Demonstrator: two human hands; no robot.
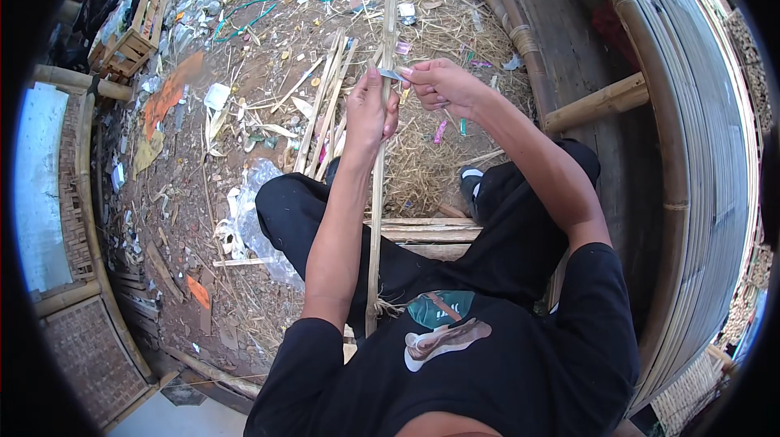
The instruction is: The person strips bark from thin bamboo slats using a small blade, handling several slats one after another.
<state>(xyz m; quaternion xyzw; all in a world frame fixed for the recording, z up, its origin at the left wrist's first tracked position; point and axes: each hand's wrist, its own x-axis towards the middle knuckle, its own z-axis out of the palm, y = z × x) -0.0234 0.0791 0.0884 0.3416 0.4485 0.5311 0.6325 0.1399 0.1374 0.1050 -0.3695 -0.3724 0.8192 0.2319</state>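
Left fingers (392, 118) wrap around the pale strip (376, 234); right fingers (426, 78) pinch a blade (391, 75).

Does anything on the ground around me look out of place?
Yes. A crumpled clear plastic bag lies beside your left knee, and a ragged orange sheet lies farther left, both looking like discarded trash on the ground.

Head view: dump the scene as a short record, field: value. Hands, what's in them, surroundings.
left hand: closed around a long pale strip
right hand: pinching a small silvery blade-like piece
blade position: at the strip, by the left thumb; contact unclear
strip: runs lengthwise from beyond the hands back toward the lap
ground: loose pale strips beyond the left knee, clear plastic, teal cord
far left: slatted wooden crate
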